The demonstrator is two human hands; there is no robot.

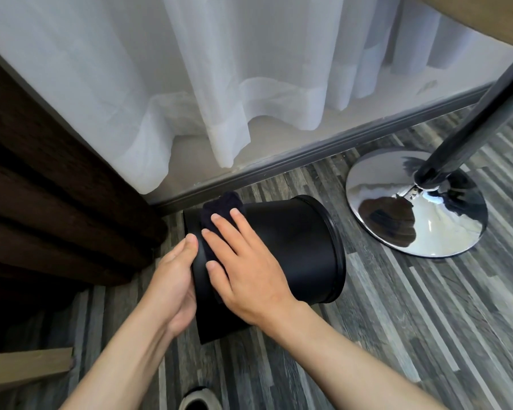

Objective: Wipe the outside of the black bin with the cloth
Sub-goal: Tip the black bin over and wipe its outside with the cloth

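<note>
- Nearest the camera, at 6 o'clock on the bottom edge, sits the toe of a grey shoe (200, 400) on the striped grey wood-grain floor (412, 335).
- Two bare forearms rise from the lower edge toward the frame centre.
- Black bin (282, 255) lies on its side on the floor at centre, its rimmed mouth turned toward 3 o'clock and its base toward 9 o'clock.
- Left hand (175, 279) cups the base end of the bin, fingers curled over the edge, thumb tip on top; it grips the bin.
- Right hand (243, 264) lies flat on the upper side wall, fingers spread wide, pressing a dark cloth (219, 211) against the bin.
- Cloth shows beyond the fingertips at 12 o'clock of the hand, bunched near the base end.
- Chrome pedestal base (412, 208) with a dark pole stands at 2 o'clock, near the bin's mouth but apart from it.
- White sheer curtain (219, 84) hangs across 12 o'clock; a dark brown curtain (42, 187) occupies 9 o'clock.
</note>
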